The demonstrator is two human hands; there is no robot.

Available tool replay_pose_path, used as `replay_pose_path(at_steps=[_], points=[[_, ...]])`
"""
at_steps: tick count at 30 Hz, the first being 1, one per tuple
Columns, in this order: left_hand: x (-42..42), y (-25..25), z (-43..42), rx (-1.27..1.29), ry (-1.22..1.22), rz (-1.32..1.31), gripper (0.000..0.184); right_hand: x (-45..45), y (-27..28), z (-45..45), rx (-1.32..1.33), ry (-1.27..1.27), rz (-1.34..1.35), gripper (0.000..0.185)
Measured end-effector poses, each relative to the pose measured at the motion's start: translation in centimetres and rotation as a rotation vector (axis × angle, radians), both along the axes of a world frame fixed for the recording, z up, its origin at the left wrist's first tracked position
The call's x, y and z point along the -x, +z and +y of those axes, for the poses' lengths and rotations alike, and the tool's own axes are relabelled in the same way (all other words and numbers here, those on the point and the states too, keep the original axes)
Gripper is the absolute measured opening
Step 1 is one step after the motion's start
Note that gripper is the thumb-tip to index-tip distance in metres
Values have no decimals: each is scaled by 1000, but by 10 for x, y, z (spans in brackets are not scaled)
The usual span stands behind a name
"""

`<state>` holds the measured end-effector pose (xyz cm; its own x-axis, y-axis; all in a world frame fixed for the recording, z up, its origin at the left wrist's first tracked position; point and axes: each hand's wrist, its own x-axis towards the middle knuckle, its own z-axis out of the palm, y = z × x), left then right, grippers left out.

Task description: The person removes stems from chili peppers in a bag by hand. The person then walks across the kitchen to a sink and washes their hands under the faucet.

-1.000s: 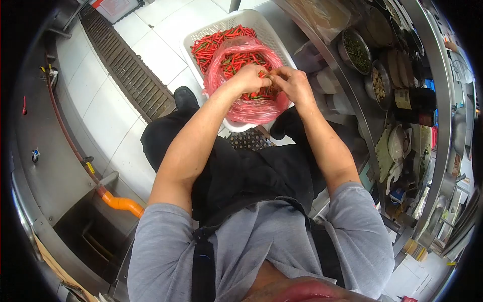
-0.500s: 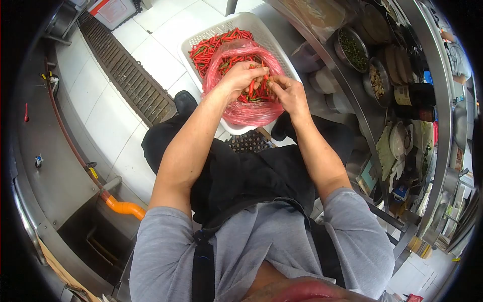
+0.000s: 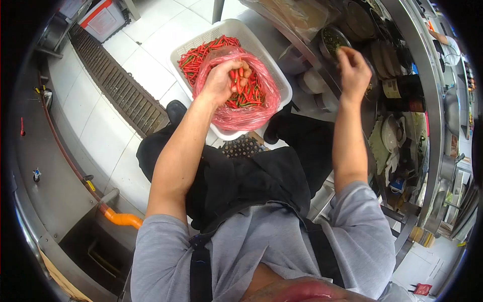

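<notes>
My left hand [image 3: 224, 82] is closed around a few red chilies [image 3: 236, 79], over the left side of an open pink plastic bag [image 3: 251, 117]. Many red chilies with some green stems lie inside the bag. The bag rests in a white perforated basket [image 3: 283, 79], with loose chilies at its far end. Raised to the right, my right hand [image 3: 353, 73] is pinched at the edge of a metal bowl [image 3: 334, 38] of chopped greens. Something small and greenish shows at its fingertips, too small to name.
A steel rack [image 3: 432, 126] with bowls and a dark bottle [image 3: 402, 95] stands on the right. A floor drain grate [image 3: 113, 75] runs at the left, beside a steel counter with an orange pipe [image 3: 123, 219]. Another person [image 3: 449, 49] is at the far upper right.
My right hand has left the bag and moved right to the bowl on the rack. My left hand stays over the bag, turned more palm-up, with chilies in its fingers.
</notes>
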<state>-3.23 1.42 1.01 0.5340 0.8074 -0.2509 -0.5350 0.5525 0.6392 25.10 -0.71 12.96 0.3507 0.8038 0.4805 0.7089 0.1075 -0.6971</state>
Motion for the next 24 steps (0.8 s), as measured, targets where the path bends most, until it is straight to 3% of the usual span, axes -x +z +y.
replay_pose_path(at_steps=[4, 6, 8, 12, 13, 15, 20, 24], points=[[-1, -3, 0, -36, 30, -43, 14, -41, 8, 23, 108, -54, -444, 23], [-1, -5, 2, -84, 61, 12, 13, -33, 4, 18, -11, -80, -337, 21], [1, -9, 2, -71, 57, 23, 13, 1, -9, 5, -55, 63, -127, 17], [-3, -10, 4, -142, 46, 169, 16, 56, -85, -21, 324, 537, -339, 18], [-4, -16, 5, -160, 12, 211, 17, 66, -110, -23, 359, 602, -519, 16], [-4, -20, 4, -177, -11, 278, 18, 81, -141, -27, 552, 698, -630, 15], [0, -20, 5, -169, 8, 304, 18, 84, -175, -27, 697, 700, -691, 14], [-2, -19, 6, -178, -7, 385, 16, 90, -163, -30, 839, 668, -566, 17]])
